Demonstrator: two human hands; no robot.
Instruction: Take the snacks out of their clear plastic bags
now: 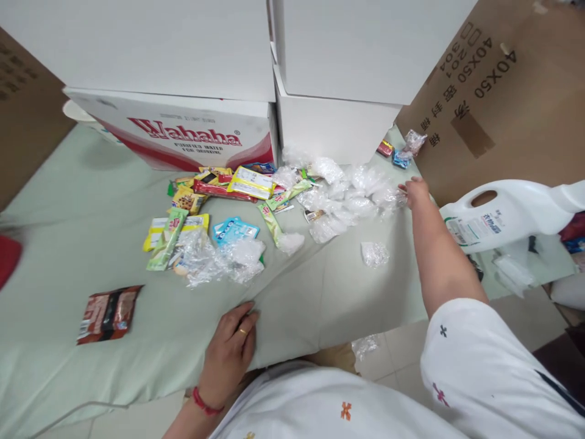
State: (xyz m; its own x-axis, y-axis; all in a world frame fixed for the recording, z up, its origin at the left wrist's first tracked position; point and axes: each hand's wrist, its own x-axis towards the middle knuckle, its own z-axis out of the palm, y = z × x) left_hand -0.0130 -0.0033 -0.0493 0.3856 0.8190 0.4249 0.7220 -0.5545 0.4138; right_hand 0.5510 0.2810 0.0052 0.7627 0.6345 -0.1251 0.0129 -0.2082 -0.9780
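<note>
My right hand [415, 192] reaches to the right end of a pile of crinkled clear plastic packets [361, 198]. Its fingers are closed at the edge of a clear plastic packet [388, 198]. My left hand [234, 337], with a ring and a red bracelet, lies on the green tablecloth [292, 311] near the front edge, fingers lying loosely on the cloth and holding nothing. Left of the plastic packets are snack packets: a yellow-and-white one [251, 183], green sticks [167, 239] and a blue packet [235, 231]. One clear packet [375, 254] lies apart.
A Wahaha water box [192, 134] and white boxes [338, 128] stand behind the pile. Brown cardboard [484, 103] rises at the right. A white detergent jug [507, 213] lies beside my right forearm. A brown snack packet [109, 314] is at the left.
</note>
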